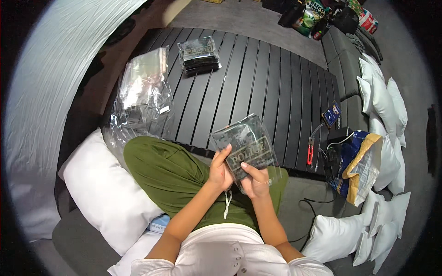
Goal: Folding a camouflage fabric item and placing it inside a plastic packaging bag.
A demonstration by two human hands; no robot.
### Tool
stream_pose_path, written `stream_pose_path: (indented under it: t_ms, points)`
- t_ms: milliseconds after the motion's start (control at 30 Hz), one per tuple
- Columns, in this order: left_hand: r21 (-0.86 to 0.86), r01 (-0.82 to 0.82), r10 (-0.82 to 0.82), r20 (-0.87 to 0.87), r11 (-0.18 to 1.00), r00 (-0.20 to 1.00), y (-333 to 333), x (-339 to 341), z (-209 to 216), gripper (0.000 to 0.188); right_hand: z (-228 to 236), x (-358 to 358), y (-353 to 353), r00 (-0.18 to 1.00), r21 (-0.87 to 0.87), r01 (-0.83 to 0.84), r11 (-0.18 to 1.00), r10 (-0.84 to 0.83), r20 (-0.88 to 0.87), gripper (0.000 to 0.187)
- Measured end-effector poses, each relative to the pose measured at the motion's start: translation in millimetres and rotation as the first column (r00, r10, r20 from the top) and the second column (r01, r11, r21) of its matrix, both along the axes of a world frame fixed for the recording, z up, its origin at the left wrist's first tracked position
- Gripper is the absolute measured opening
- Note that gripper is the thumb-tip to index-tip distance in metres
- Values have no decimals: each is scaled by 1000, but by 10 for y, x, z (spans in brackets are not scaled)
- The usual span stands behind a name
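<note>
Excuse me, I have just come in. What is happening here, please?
A seated person holds a flat camouflage pack in clear plastic, left hand and right hand both gripping its near end. On the black table, a stack of similar-looking packs lies toward the far side, with clear bags left of it. A red cutter lies at right.

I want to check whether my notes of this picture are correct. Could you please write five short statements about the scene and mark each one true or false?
1. The left hand and the right hand hold one camouflage item. True.
2. The camouflage item has no wrapping. False: it is in clear plastic.
3. A stack of packets stands on the slatted table. True.
4. A red-handled tool lies left of both hands. False: the red-handled tool lies to their right.
5. White pillows lie on both sides of the person. True.
</note>
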State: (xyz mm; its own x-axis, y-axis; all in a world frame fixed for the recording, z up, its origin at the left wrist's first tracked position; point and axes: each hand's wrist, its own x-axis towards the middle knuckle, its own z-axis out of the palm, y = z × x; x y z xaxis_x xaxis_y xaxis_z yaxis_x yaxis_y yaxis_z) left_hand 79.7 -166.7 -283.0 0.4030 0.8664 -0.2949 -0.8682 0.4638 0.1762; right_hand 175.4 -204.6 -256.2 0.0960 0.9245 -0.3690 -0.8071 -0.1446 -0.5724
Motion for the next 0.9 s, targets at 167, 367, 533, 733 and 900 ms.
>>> stream_pose_path:
  t_ms: [167,367,533,733,900]
  points:
    - [12,-22,23,-81,1000,996,15,-19,57,27,-68,45,-33,999,-27,-48,998,48,21,48]
    - [19,46,-45,-50,999,998,28,-49,16,30,-5,85,-60,998,-48,-61,997,60,-19,48]
    - [19,74,-74,38,997,997,77,-119,62,27,-42,247,-225,994,-26,-102,994,101,-40,45]
    - [-85,218,-188,269,972,945,100,-354,-142,36,200,863,-538,712,-190,-548,815,573,406,43]
    - [-75,331,-256,482,941,838,83,-411,-157,43,206,1144,-389,-388,66,-269,961,-171,906,78]
